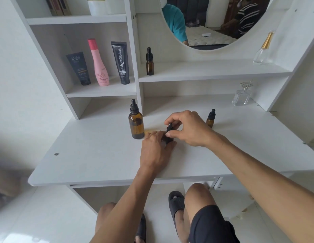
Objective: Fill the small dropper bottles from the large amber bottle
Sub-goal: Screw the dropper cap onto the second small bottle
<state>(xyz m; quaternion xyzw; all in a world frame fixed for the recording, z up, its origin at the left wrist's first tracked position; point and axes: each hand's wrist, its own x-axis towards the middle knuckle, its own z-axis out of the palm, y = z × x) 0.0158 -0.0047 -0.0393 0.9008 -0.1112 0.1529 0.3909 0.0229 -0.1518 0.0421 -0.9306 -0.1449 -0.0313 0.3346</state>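
White desk [100,155] with shelving, round mirror [205,23] above, pale floor below. Left shelf: three cosmetic containers, a dark tube [79,68], pink bottle [98,63], black tube [121,62]. One large amber bottle [136,121] stands capped on the desk. Small dropper bottles, three: one on the middle shelf [150,62], one held at desk centre [169,133], one standing right [210,118]. Left hand [155,149] grip wraps its body; right hand [187,128] pinches its cap. Two clear perfume bottles far right.

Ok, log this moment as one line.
left hand: holds small dropper bottle | right hand: pinches its dropper cap | large amber bottle: capped, upright
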